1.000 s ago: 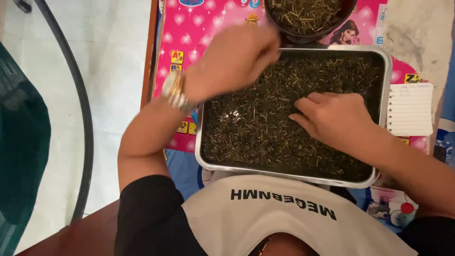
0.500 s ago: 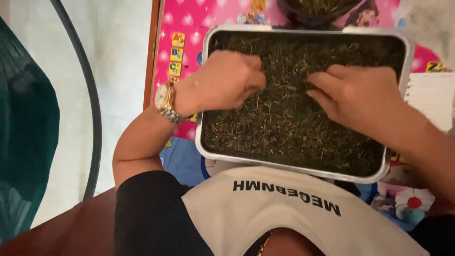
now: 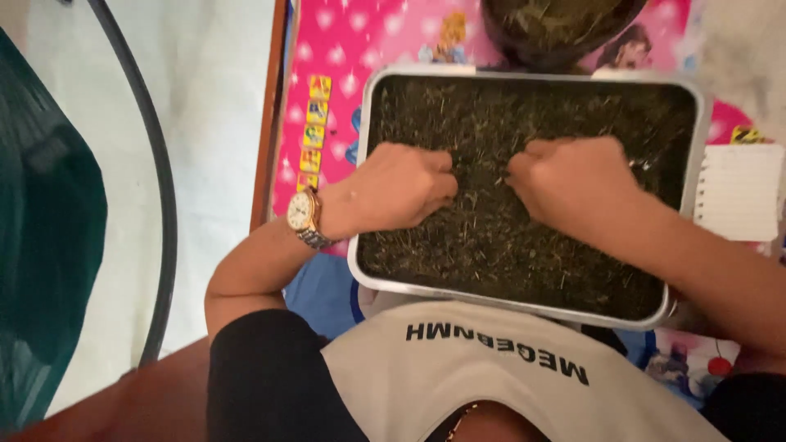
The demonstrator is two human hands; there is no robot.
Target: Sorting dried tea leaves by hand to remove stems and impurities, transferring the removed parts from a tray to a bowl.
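Nearest item: a white and black shirt (image 3: 458, 385) fills the bottom edge, worn by the person.

Metal tray (image 3: 364, 274), rectangular with rounded corners, just beyond the shirt, lying on a pink printed table cover (image 3: 344, 49). Its near rim almost meets the shirt.

Dried plant matter (image 3: 491, 245), dark green-brown, fine and strand-like, spread across the whole tray floor.

Left hand (image 3: 401, 188), in the tray's left half, knuckles up, fingers curled under and pressed into the dried plant matter; whether it pinches any of it cannot be told. A gold-toned wristwatch (image 3: 303, 214) sits on that wrist, over the tray's left rim.

Right hand (image 3: 573, 180), in the tray's right half, likewise curled and fingertips down in the material; its grip cannot be told. The two hands lie near each other at the tray's middle, apart.

White spiral notepad (image 3: 741, 192), just beside the tray's right rim.

Dark round bowl (image 3: 557, 20), past the tray's far rim, holding similar dried matter.

Wooden table edge (image 3: 264, 131) at left, pale floor (image 3: 213, 123) and a black hoop (image 3: 160, 188) beyond it.
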